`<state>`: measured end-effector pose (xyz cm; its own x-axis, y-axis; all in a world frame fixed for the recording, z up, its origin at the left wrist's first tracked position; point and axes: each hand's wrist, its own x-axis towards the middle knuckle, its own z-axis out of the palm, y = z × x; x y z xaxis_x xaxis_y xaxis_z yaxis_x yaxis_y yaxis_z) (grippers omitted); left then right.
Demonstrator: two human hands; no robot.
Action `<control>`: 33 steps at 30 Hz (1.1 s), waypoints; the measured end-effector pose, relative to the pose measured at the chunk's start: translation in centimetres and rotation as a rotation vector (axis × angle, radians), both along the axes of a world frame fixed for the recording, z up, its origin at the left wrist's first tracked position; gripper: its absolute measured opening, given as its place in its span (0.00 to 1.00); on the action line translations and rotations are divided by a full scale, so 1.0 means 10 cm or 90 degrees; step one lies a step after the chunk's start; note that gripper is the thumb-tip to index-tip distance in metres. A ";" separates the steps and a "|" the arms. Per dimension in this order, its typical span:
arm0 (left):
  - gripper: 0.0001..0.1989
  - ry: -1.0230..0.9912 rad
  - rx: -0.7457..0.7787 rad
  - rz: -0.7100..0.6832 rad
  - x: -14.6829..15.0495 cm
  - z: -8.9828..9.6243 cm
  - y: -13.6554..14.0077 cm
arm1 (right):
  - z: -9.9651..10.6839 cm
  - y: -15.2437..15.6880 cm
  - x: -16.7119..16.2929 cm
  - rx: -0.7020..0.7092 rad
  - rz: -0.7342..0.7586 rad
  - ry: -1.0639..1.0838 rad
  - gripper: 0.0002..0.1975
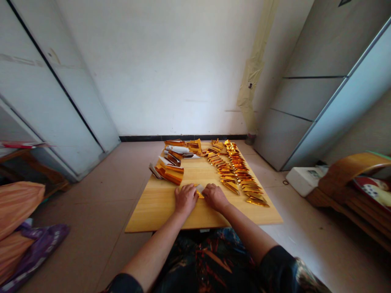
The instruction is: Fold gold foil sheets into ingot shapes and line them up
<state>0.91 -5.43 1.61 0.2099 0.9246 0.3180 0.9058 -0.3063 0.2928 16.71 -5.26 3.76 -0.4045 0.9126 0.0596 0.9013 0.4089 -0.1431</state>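
Between my two hands lies a small piece of gold foil paper [200,190], its pale back partly showing, on the wooden table [159,211]. My left hand [185,198] presses on its left side with fingers bent and close together. On the right side, my right hand [215,197] has its fingers closed on the edge. Both hands cover much of the paper. Rows of folded gold paper pieces [222,167] lie to the right of my hands. Loose, curled sheets of gold foil paper [172,170] rest at the table's back left.
Behind the table stands a white wall [171,81]. A grey refrigerator [308,85] is at the right, with a white box [301,181] and a wooden seat [342,187] near it. A pale cabinet [45,81] and orange and purple bags [27,236] are at the left.
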 end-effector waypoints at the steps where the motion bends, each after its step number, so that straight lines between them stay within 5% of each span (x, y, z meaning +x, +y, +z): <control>1: 0.05 -0.001 0.007 -0.005 -0.01 -0.01 0.01 | 0.00 -0.03 -0.02 -0.005 0.003 0.001 0.13; 15: 0.11 0.106 -0.008 -0.109 -0.06 0.04 0.10 | -0.17 0.05 0.29 -0.026 0.172 0.189 0.11; 33: 0.17 0.097 0.009 -0.197 -0.26 0.01 -0.24 | -0.31 0.10 0.24 0.033 0.129 0.221 0.04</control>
<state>-1.65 -7.87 1.69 0.5261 0.8051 0.2740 0.8018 -0.5770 0.1555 19.15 -4.30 0.66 -0.5242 0.8083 0.2682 0.7030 0.5884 -0.3994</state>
